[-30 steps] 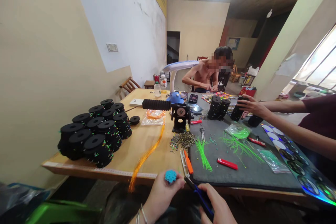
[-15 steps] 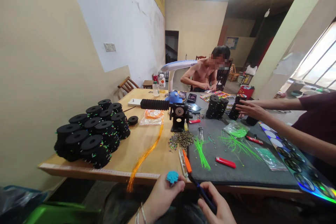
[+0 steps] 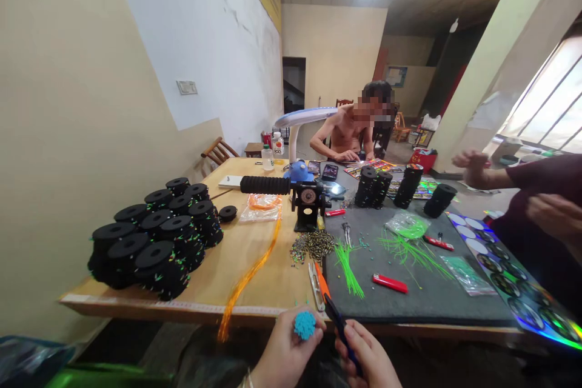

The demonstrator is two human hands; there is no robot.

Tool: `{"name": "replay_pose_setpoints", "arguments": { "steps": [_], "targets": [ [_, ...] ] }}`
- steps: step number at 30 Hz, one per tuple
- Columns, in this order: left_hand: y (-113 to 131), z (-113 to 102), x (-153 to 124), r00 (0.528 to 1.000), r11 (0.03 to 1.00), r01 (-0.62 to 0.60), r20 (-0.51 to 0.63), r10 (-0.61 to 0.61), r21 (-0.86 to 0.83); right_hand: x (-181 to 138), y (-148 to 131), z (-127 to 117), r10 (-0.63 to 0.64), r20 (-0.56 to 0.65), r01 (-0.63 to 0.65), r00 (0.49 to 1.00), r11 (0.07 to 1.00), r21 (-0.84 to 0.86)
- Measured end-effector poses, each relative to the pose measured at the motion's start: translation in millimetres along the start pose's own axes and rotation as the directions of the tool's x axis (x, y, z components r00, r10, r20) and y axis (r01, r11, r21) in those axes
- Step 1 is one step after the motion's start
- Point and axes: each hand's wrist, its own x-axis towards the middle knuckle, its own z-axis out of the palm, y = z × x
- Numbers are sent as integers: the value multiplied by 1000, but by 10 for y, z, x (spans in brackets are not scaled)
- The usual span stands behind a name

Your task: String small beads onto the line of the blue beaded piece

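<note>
Left hand (image 3: 284, 354) pinching blue cluster (image 3: 304, 325), right hand (image 3: 370, 361) gripping tool (image 3: 341, 330).
Cluster is sitting between left thumb and fingertips, just below the near table (image 3: 182, 306) edge. Right fingers are curling tight round the dark tool, tip pointing up just beside the cluster. Snips (image 3: 314, 285) are lying near on the table, by the mat (image 3: 431, 297). Judging it's best keeping the pinch firm and the tool tip steady and close.

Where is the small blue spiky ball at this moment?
In the head view, the blue spiky ball is at bottom centre, pinched in the left hand below the table edge. The right hand, holding a dark tool, is close on its right.
</note>
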Motion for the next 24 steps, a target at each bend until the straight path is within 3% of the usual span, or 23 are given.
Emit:
{"name": "replay_pose_setpoints", "arguments": {
  "steps": [3,5,7,9,12,15,17,19,24],
  "targets": [
    [-25,26,30,999,998,53,3,-53,-45,-2,-9,3,-85,-43,82,995,995,-60],
    [-42,40,73,991,990,128,34,-126,-67,-45,-52,-7,-269,-75,245,960,940,-236],
    [-56,43,127,980,979,192,73,-187,-72,-112,-119,-34,-448,-27,381,894,789,-482],
    [-67,35,177,971,971,225,103,-217,-75,-181,-198,-91,-533,41,414,845,604,-681],
    [-82,19,208,964,969,237,140,-226,-66,-235,-344,-283,-646,-24,328,763,418,-847],
    [-90,18,184,957,960,265,143,-252,-89,-201,-530,-639,-797,-154,147,584,291,-945],
    [-79,27,157,951,949,294,134,-279,-115,-139,-649,-925,-867,-148,27,476,182,-983],
    [-53,37,133,955,950,290,99,-280,-117,-64,-739,-1196,-892,-90,-75,444,63,-995],
    [0,36,106,969,968,245,0,-245,-45,110,-836,-1648,-881,21,-232,473,-147,-962]
  ]
}}
